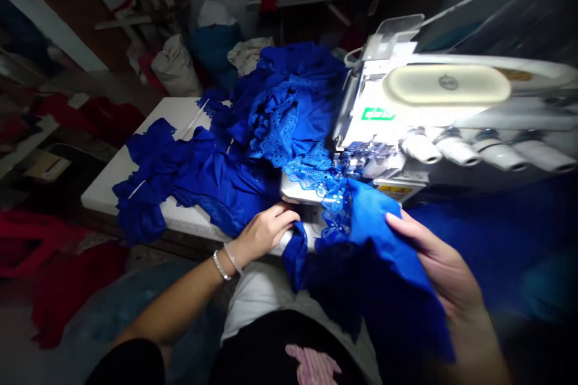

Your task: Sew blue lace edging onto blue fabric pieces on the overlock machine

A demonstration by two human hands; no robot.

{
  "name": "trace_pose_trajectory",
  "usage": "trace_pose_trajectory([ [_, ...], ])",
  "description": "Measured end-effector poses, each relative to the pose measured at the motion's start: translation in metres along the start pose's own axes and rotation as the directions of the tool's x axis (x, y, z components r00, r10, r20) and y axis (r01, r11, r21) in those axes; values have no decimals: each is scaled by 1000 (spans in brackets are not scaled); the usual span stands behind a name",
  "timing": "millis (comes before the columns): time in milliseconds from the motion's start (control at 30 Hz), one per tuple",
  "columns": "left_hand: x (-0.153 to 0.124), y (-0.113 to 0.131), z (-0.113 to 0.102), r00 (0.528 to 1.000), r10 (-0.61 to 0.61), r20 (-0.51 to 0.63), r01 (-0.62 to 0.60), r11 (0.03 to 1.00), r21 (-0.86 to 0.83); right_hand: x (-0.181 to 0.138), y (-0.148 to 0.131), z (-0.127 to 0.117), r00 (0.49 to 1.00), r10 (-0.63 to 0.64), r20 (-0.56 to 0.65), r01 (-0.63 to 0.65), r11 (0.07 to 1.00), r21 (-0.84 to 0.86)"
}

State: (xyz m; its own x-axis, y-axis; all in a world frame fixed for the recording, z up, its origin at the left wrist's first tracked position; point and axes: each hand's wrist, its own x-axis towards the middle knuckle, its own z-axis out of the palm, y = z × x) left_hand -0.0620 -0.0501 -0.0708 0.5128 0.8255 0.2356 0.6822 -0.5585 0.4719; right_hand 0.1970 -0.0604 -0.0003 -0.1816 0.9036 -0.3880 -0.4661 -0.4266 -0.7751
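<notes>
The left hand point(264, 231) was held half curled, with its fingers laid near the edge of a white sewing table point(174, 117) and just beside a fold of a blue lace-edged garment point(379, 231). Whether the fold was gripped could not be told. A slim beaded bracelet point(220, 266) was worn on that wrist. The garment was grasped by the right hand point(436, 255), its fingers spread beneath the cloth, and it hung down to the near right. Its lace trim point(327, 192) was led up and away to the needle area of an overlock machine point(433, 108), which stood to the far right of the hands. A heap of blue lace-trimmed cloth point(198, 174) was piled on the table to the left and far side of the left hand. Red fabric point(58, 289) lay further left, beyond the table.
</notes>
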Motion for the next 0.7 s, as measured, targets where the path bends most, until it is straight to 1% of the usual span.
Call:
trace_pose_trajectory([
  [67,8,7,-2,999,41,-15,-42,999,-29,1,1,13,998,59,-38,-56,995,80],
  [100,9,12,-6,998,30,-59,-33,998,-59,0,2,17,996,77,-45,-72,992,100],
  [133,9,18,-11,993,-11,-114,-2,993,-114,-1,4,19,996,82,-38,-77,992,100],
  [167,9,24,-17,985,-79,-153,46,976,-211,-3,6,21,996,93,-18,-91,991,94],
  [200,9,31,-23,976,-160,-150,98,930,-353,-5,8,23,994,110,12,-111,990,89],
  [233,10,38,-27,968,-231,-93,151,841,-520,-7,10,25,991,129,47,-132,988,82],
  [267,11,45,-30,965,-262,22,208,709,-674,-9,13,27,986,141,84,-146,987,68],
  [300,13,52,-31,956,-241,166,276,559,-781,-11,15,28,983,139,116,-146,988,48],
  [333,16,57,-30,936,-196,291,348,415,-841,-13,16,29,985,115,131,-119,993,25],
  [367,19,62,-29,912,-171,372,408,295,-864,-14,17,29,990,71,126,-71,997,0],
  [400,23,65,-28,892,-182,413,446,209,-870,-15,17,28,995,17,98,-14,1000,-27],
  [433,27,67,-28,879,-226,421,459,160,-874,-16,16,25,998,-35,57,38,998,-52],
  [467,31,68,-30,874,-281,396,447,150,-882,-16,15,20,998,-69,17,70,995,-72],
  [500,36,68,-33,880,-329,342,416,189,-890,-16,14,15,998,-69,-5,69,993,-91],
  [533,41,66,-37,899,-349,265,372,286,-883,-16,13,10,999,-35,0,35,993,-110],
  [567,46,62,-43,928,-328,174,312,432,-846,-14,13,5,1000,19,24,-15,991,-130],
  [600,52,57,-49,957,-278,79,237,598,-766,-13,13,1,996,75,52,-66,987,-148],
  [633,57,50,-55,977,-214,-10,157,748,-645,-10,15,-2,990,121,73,-108,981,-162],
  [667,63,43,-60,986,-147,-83,86,860,-504,-8,17,-4,986,149,76,-135,976,-168],
  [700,67,35,-65,987,-90,-136,35,930,-365,-5,20,-4,986,153,59,-141,976,-165],
])
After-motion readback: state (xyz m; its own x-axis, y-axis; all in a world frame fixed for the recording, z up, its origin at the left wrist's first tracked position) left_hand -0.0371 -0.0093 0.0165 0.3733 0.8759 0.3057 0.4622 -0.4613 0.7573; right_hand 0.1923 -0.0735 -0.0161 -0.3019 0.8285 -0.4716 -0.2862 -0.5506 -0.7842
